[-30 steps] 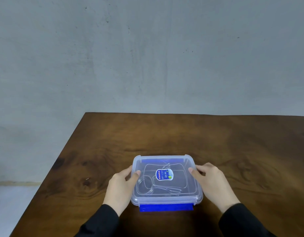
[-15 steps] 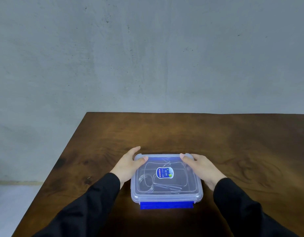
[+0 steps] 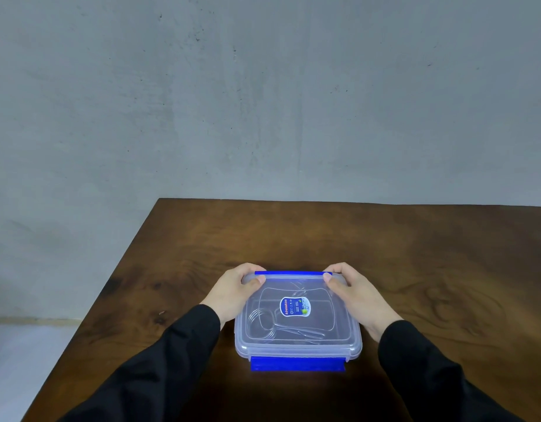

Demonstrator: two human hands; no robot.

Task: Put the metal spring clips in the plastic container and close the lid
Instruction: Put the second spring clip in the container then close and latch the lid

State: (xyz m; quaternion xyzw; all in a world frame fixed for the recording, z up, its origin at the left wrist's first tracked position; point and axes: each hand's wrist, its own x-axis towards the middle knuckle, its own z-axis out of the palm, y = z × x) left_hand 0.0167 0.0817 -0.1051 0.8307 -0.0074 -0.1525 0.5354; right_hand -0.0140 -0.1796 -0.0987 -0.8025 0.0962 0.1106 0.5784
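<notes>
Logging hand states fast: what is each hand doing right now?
Left hand: closed on the far left corner of the lid.
Right hand: closed on the lid's far right corner.

We see the plastic container (image 3: 298, 342) resting on the counter (image 3: 430, 269), toward its near edge and closer to its left edge than its right. The lid (image 3: 296, 324) lies on top of the container, and the metal spring clips (image 3: 264, 322) lie inside, under the lid's left half. Our left hand (image 3: 232, 292) sits at the container's far left corner, our right hand (image 3: 356, 295) at its far right corner, thumbs on the lid. A wall (image 3: 263, 102) stands behind the counter's far edge.
</notes>
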